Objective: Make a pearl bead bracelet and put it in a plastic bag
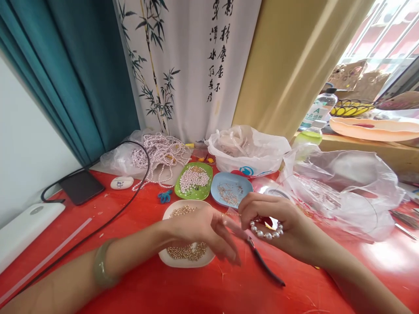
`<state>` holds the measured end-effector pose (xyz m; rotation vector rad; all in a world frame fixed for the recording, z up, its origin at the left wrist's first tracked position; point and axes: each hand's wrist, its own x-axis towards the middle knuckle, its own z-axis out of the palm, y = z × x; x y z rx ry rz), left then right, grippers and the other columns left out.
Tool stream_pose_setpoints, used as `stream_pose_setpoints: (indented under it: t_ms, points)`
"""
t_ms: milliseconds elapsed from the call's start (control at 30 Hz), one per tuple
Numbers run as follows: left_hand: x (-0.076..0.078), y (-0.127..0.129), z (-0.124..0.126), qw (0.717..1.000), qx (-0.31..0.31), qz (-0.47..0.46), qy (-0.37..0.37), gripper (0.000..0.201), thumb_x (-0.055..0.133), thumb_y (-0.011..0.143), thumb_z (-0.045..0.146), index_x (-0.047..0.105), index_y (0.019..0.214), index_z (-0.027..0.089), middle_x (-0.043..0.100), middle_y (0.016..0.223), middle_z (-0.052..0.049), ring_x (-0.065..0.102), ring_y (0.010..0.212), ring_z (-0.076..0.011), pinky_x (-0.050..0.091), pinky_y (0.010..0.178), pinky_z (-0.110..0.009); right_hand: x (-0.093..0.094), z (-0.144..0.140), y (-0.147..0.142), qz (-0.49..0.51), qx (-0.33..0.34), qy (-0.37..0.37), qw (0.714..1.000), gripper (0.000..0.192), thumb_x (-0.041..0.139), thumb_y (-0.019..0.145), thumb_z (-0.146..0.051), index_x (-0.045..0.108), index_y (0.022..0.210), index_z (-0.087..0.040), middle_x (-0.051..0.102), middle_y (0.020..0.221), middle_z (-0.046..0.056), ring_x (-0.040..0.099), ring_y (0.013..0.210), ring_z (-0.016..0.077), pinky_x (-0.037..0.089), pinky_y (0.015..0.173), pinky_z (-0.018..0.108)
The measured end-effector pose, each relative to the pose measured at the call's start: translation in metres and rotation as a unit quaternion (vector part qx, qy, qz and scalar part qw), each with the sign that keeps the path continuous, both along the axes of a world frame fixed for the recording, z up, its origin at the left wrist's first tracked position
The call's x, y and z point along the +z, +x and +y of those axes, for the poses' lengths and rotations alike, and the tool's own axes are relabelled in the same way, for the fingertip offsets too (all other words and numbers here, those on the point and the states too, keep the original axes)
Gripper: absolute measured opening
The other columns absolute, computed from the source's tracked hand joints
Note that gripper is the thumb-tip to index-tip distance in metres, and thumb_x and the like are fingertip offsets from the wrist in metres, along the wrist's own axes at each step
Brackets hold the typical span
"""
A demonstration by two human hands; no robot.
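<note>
On the red table (137, 279), near its front edge, the white dish of gold beads (186, 256) lies under the left hand (204, 231), fingers loosely apart. The right hand (278, 226) pinches a pearl bracelet (266, 233) and grips dark pliers (263, 264).
</note>
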<state>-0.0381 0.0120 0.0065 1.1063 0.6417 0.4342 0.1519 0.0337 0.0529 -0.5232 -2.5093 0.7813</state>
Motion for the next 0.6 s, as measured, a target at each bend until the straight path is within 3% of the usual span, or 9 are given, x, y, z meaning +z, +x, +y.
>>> stream_pose_setpoints:
  t_ms: [100, 167, 267, 433, 600]
  points:
    - [-0.003, 0.005, -0.006, 0.999, -0.011, -0.007, -0.049, 0.032, 0.068, 0.061, 0.017, 0.066, 0.093, 0.017, 0.069, 0.071, -0.004, 0.063, 0.063, -0.016, 0.049, 0.058, -0.027, -0.004, 0.003, 0.001, 0.028, -0.003, -0.019, 0.999, 0.02, 0.046, 0.072, 0.0, 0.054, 0.069, -0.019, 0.056, 0.07, 0.0, 0.053, 0.067, 0.0123, 0.042, 0.059, 0.027]
    - [-0.003, 0.007, -0.01, 0.999, 0.001, -0.005, -0.04, 0.021, 0.066, 0.064, 0.02, 0.069, 0.085, 0.017, 0.07, 0.074, -0.004, 0.064, 0.066, -0.0164, 0.049, 0.062, -0.027, -0.007, 0.006, 0.002, 0.031, -0.006, -0.034, 0.999, 0.02, 0.047, 0.071, 0.001, 0.054, 0.069, -0.018, 0.056, 0.07, 0.0, 0.053, 0.067, 0.012, 0.042, 0.059, 0.026]
    - [-0.004, 0.01, -0.011, 0.998, 0.057, 0.013, 0.0, 0.012, 0.064, 0.067, 0.023, 0.071, 0.074, 0.017, 0.07, 0.073, -0.004, 0.064, 0.072, -0.0164, 0.048, 0.069, -0.027, -0.007, 0.01, 0.003, 0.023, -0.039, -0.063, 0.997, 0.017, 0.051, 0.073, -0.003, 0.058, 0.073, -0.018, 0.058, 0.075, 0.001, 0.055, 0.071, 0.0123, 0.044, 0.062, 0.025]
    - [-0.016, 0.013, -0.007, 0.981, 0.163, 0.071, 0.073, 0.018, 0.064, 0.068, 0.031, 0.071, 0.069, 0.015, 0.069, 0.069, -0.006, 0.061, 0.062, -0.0133, 0.046, 0.057, -0.022, 0.007, 0.009, 0.008, 0.067, -0.204, -0.071, 0.974, 0.012, 0.053, 0.08, -0.024, 0.064, 0.083, -0.021, 0.062, 0.086, 0.003, 0.057, 0.077, 0.0145, 0.045, 0.058, 0.024]
    - [-0.019, 0.014, -0.005, 0.966, 0.224, 0.098, 0.087, 0.019, 0.067, 0.063, 0.032, 0.07, 0.06, 0.014, 0.067, 0.059, -0.006, 0.058, 0.053, -0.0119, 0.043, 0.052, -0.022, 0.023, -0.011, 0.013, 0.093, -0.209, -0.069, 0.971, 0.012, 0.058, 0.076, -0.029, 0.067, 0.083, -0.027, 0.065, 0.071, 0.001, 0.056, 0.056, 0.0131, 0.042, 0.044, 0.023]
